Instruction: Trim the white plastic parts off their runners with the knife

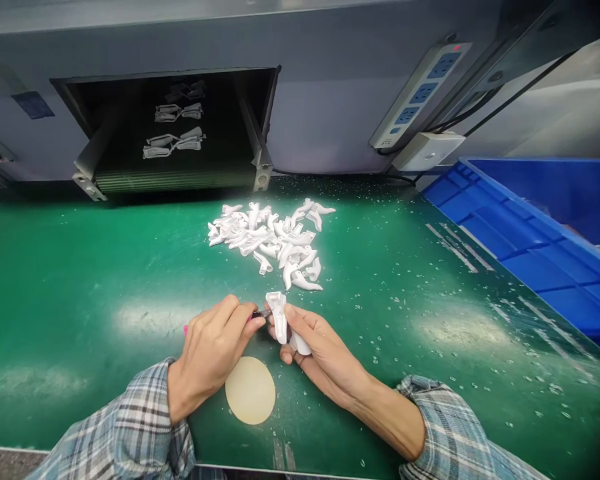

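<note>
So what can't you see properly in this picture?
All in the head view:
- The pink-handled tool: the left hand hides most of it.
- The white plastic piece: the right hand covers its middle.
- The blue crate: the right edge cuts it off.
- The white pieces on the dark belt: too dim and small for detail.

The person is wearing a plaid shirt, with its left sleeve (140, 420) and right sleeve (447, 427) showing blue-grey, white and dark checks, and its 2 cuffs (167, 373) are sitting bunched and folded back well behind the fingers (240, 313), the right one farther from them than the left.
</note>
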A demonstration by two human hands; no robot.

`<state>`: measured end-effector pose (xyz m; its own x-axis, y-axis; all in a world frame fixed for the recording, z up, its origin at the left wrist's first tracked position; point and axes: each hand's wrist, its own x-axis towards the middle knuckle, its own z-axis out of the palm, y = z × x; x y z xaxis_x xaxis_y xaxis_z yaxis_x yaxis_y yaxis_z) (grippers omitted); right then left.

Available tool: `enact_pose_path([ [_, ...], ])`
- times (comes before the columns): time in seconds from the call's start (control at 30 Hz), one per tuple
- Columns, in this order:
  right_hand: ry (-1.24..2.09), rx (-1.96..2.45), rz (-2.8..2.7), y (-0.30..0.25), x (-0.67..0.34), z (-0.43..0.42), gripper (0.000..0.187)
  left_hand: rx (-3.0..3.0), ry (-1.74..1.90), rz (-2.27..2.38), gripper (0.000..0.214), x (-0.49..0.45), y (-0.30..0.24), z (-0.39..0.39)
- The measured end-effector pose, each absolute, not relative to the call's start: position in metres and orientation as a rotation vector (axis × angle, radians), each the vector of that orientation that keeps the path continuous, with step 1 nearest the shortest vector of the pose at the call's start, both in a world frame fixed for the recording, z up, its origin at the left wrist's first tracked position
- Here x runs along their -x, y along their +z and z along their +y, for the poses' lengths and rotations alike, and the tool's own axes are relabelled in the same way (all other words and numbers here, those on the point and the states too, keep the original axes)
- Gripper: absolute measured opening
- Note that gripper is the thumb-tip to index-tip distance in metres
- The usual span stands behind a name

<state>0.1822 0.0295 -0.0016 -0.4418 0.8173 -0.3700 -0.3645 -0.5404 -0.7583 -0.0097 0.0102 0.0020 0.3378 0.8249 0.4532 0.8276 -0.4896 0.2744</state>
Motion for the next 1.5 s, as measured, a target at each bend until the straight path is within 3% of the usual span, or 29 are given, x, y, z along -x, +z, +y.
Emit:
enact_pose_path([
  [0.2,2.111,0.922,-0.793,-0.001,-0.181,0.025,0.038,2.373,-1.176,-1.693,0.014,0.024,0.008,0.016],
  [0.37,2.006,0.87,-0.864,-0.001,-0.182,0.027,0.028,2.855,-1.562,-2.246,0.02,0.009,0.006,0.007],
  [0.47,2.028,0.816,-0.882,0.0,-0.183,0.027,0.033,2.781,-1.941,-2.406,0.015,0.003,0.01,0.008],
  [0.53,2.087,0.766,-0.864,0.001,-0.184,0.027,0.034,2.686,-1.991,-2.381,0.013,0.005,0.014,0.011],
  [0.83,2.26,0.735,-0.794,0.002,-0.183,0.028,0.029,2.804,-1.64,-2.13,0.034,0.018,0.014,0.014],
  [0.97,2.249,0.73,-0.7,0.002,-0.183,0.029,0.027,2.772,-1.501,-2.252,0.029,0.019,0.01,0.014],
  [1.13,2.252,0.708,-0.656,0.003,-0.183,0.029,0.026,2.76,-1.069,-2.012,0.029,0.018,0.008,0.01],
  [1.33,2.252,0.715,-0.693,0.0,-0.183,0.028,0.025,2.795,-0.892,-1.814,0.049,0.015,0.009,0.008],
  [1.5,2.253,0.714,-0.725,-0.001,-0.184,0.027,0.023,2.734,-0.8,-1.809,0.048,0.013,0.009,0.006],
])
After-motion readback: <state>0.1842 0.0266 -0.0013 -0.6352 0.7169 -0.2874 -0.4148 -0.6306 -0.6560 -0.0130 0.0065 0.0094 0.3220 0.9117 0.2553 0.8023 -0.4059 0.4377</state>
